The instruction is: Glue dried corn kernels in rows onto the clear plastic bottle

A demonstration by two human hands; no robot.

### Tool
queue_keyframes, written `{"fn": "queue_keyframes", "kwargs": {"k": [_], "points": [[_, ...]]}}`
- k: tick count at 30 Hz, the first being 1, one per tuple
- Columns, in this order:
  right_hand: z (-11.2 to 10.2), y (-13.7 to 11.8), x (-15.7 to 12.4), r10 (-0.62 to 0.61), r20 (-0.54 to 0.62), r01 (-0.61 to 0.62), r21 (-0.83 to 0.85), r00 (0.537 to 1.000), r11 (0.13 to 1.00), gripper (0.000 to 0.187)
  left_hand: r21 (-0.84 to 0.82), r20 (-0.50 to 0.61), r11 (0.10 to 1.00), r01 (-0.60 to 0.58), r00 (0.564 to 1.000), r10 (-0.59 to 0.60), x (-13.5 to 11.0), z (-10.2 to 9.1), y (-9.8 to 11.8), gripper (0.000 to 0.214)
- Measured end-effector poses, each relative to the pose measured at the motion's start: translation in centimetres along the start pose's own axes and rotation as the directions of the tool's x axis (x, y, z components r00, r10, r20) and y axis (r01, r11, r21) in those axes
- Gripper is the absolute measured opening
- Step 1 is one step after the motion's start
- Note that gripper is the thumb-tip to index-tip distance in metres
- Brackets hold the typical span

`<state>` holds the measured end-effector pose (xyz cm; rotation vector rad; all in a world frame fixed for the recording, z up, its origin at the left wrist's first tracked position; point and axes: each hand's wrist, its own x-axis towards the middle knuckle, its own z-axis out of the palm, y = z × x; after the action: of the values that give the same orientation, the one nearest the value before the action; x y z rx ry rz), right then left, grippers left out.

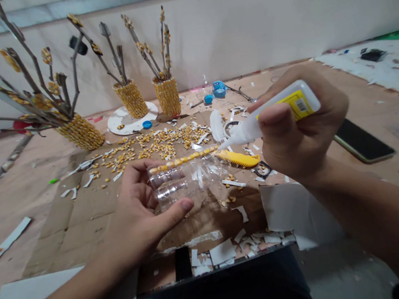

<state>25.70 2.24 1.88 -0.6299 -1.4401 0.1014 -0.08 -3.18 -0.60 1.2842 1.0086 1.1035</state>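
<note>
My left hand [142, 202] is closed around one end of a clear plastic bottle [196, 184] lying on its side above the cardboard. A single row of yellow corn kernels [182, 160] runs along the bottle's upper edge. In my right hand [299, 132] is a white glue bottle [278, 110] with a yellow label, tilted so that its nozzle points down and left. The nozzle tip is at the right end of the kernel row; whether it touches cannot be told. Loose corn kernels [162, 144] lie scattered behind the plastic bottle.
Kernel-covered pots [167, 97] holding twigs stand at the back left, one on a white disc [114, 123]. A yellow-handled tool [240, 159] lies beyond the bottle, a phone [364, 141] at right. Paper scraps [223, 252] litter the front edge of the brown cardboard [70, 219].
</note>
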Motion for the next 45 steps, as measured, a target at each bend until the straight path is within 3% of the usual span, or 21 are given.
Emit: {"fn": "queue_keyframes", "kwargs": {"k": [13, 22, 29, 39, 45], "points": [[0.0, 0.4, -0.3, 0.099, 0.008, -0.099, 0.015, 0.995, 0.995, 0.047, -0.015, -0.005, 1.0, -0.012, 1.0, 0.012, 0.2, 0.0, 0.2, 0.07], [0.3, 0.2, 0.3, -0.086, -0.088, 0.081, -0.053, 0.992, 0.995, 0.046, 0.0, -0.008, 1.0, -0.004, 1.0, 0.004, 0.1, 0.2, 0.4, 0.069], [0.3, 0.9, -0.2, 0.018, -0.097, -0.023, -0.054, 0.995, 0.998, 0.048, 0.015, -0.008, 1.0, 0.0, 1.0, 0.0, 0.1, 0.1, 0.4, 0.068], [0.3, 0.3, -0.2, -0.022, -0.095, 0.02, -0.028, 0.995, 0.999, 0.041, 0.003, -0.011, 1.0, 0.0, 1.0, 0.0, 0.1, 0.0, 0.2, 0.069], [0.3, 0.1, -0.2, -0.009, -0.035, 0.009, -0.003, 0.999, 1.0, 0.036, -0.016, 0.01, 1.0, 0.012, 1.0, -0.012, 0.0, 0.1, 0.1, 0.069]]}}
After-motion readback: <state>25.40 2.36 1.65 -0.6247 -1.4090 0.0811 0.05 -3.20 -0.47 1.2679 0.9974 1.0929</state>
